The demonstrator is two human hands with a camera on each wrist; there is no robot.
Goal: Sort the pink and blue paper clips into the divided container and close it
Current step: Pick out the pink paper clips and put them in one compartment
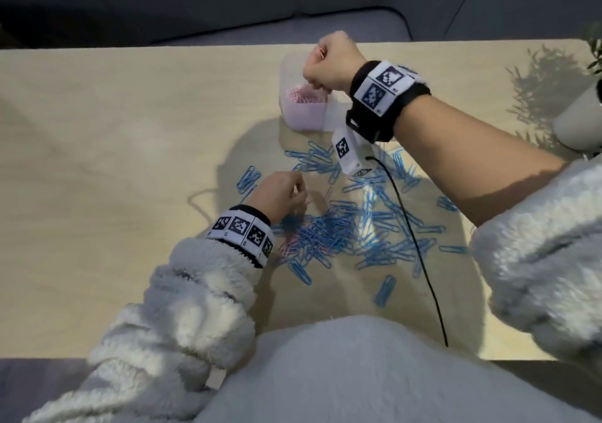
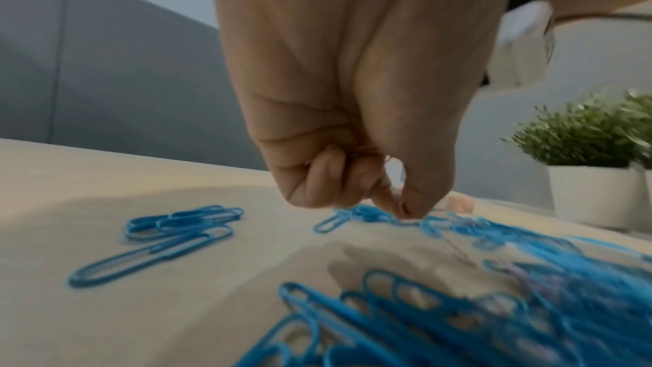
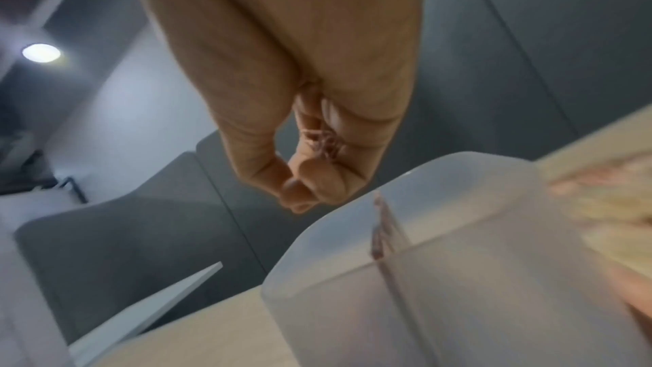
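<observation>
A translucent divided container (image 1: pixel 304 119) stands open at the table's far middle, and its near compartment holds pink paper clips (image 1: pixel 303 96). My right hand (image 1: pixel 321 61) hovers over it as a fist that grips a small bunch of pink clips (image 3: pixel 323 141). In the right wrist view the container's wall and divider (image 3: pixel 384 233) lie just below my right hand (image 3: pixel 303 191). Blue paper clips (image 1: pixel 358 224) lie scattered and heaped nearer me, with a few pink ones (image 1: pixel 290 241) mixed in. My left hand (image 1: pixel 298 191) reaches into the heap's left edge. Its fingers are curled and its thumb and forefinger (image 2: pixel 398 211) pinch thin pinkish clips (image 2: pixel 367 149).
A white pot with a green plant (image 1: pixel 580 123) stands at the table's right edge, also visible in the left wrist view (image 2: pixel 593 194). A black cable (image 1: pixel 413 243) runs from my right wrist across the blue clips to the front edge. A grey sofa lies beyond the table.
</observation>
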